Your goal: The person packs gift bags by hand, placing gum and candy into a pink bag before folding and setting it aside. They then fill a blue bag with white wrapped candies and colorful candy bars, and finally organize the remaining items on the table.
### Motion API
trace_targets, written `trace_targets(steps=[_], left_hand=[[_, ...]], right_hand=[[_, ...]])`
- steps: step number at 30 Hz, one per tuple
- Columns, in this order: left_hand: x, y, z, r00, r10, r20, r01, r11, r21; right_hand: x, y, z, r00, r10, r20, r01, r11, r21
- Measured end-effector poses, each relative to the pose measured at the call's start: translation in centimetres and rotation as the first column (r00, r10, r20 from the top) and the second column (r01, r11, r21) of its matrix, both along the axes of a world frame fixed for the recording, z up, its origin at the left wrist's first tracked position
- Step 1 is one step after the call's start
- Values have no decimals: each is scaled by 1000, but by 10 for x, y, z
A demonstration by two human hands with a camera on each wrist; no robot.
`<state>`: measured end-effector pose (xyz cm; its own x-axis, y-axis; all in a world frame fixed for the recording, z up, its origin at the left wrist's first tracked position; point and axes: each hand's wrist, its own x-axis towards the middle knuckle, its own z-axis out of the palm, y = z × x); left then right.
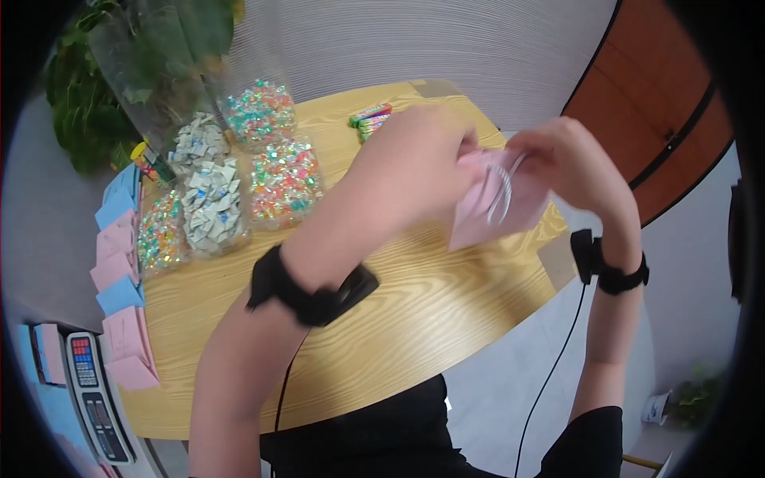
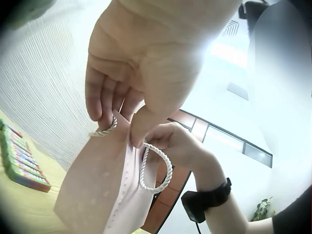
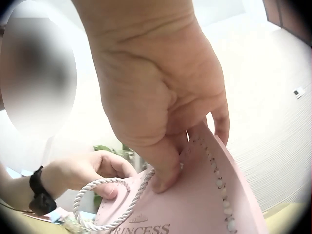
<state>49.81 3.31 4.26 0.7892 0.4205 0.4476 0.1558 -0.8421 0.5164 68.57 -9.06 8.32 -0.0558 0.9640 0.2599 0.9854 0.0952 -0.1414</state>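
Note:
A small pink paper gift bag (image 1: 498, 199) with white rope handles (image 2: 157, 168) is held up over the table's right side, mouth upward. My left hand (image 1: 414, 159) pinches its upper edge between thumb and fingers, close to one handle. On the opposite side my right hand (image 1: 570, 163) grips the rim, thumb on the outer face and fingers over the far side, as the right wrist view shows. Dark lettering (image 3: 141, 229) reading PRINCESS is printed on the bag below the handle. The bag's inside is hidden.
Clear bags of shiny wrapped candies (image 1: 285, 179) and white packets (image 1: 211, 207) stand on the table (image 1: 398, 319) at left. Colourful candy sticks (image 1: 370, 121) lie at the back. Folded pink bags (image 1: 127, 342) and blue bags (image 1: 119, 195) line the left edge, beside a scale (image 1: 97, 390).

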Motion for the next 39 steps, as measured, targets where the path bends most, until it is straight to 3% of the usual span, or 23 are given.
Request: trace_targets(steps=[1, 2, 4, 6, 7, 11, 13, 16, 18, 20, 25, 27, 31, 36, 38, 39], left_hand=[[20, 8, 1, 999, -18, 27, 19, 1000, -20], [42, 17, 0, 998, -2, 70, 2, 1000, -8], [76, 36, -2, 992, 16, 121, -16, 1000, 1], [101, 52, -5, 986, 104, 127, -112, 992, 59], [111, 62, -8, 986, 106, 132, -114, 992, 55], [137, 105, -24, 977, 186, 105, -201, 966, 160], [142, 121, -34, 972, 215, 93, -229, 957, 181], [147, 138, -45, 958, 277, -77, -253, 939, 231], [153, 142, -54, 897, 412, -157, -349, 881, 320], [159, 149, -53, 896, 401, -193, -334, 893, 303], [145, 145, -49, 905, 363, -224, -309, 920, 243], [147, 146, -60, 921, 377, -92, -322, 875, 361], [147, 141, -61, 903, 390, -179, -329, 897, 295], [136, 132, -73, 933, 347, 98, -359, 867, 346], [124, 126, -70, 945, 298, 132, -325, 900, 292], [115, 121, -64, 955, 253, 158, -286, 928, 241]], right_hand=[[12, 3, 4, 991, -115, -69, 115, 993, -4], [24, 9, 10, 995, -95, 13, 94, 995, 34], [61, 30, 3, 992, -110, -60, 116, 989, 95], [91, 58, -4, 994, -109, 18, 105, 984, 146], [102, 70, -6, 990, -109, 88, 89, 975, 201], [119, 116, -28, 981, -161, 106, 135, 966, 222], [127, 139, -46, 980, -179, 88, 157, 966, 207], [133, 164, -65, 984, -152, 92, 134, 975, 179], [134, 167, -80, 988, -119, 99, 104, 984, 144], [134, 167, -87, 929, -165, 330, 83, 965, 250], [138, 184, -96, 886, -270, 377, 194, 954, 226], [136, 188, -98, 869, -295, 398, 195, 942, 272], [135, 191, -99, 837, -349, 421, 232, 924, 304], [114, 173, -83, 775, -374, 510, 243, 920, 307], [117, 171, -79, 865, -265, 426, 153, 948, 280], [109, 168, -73, 863, -264, 431, 146, 947, 287]])
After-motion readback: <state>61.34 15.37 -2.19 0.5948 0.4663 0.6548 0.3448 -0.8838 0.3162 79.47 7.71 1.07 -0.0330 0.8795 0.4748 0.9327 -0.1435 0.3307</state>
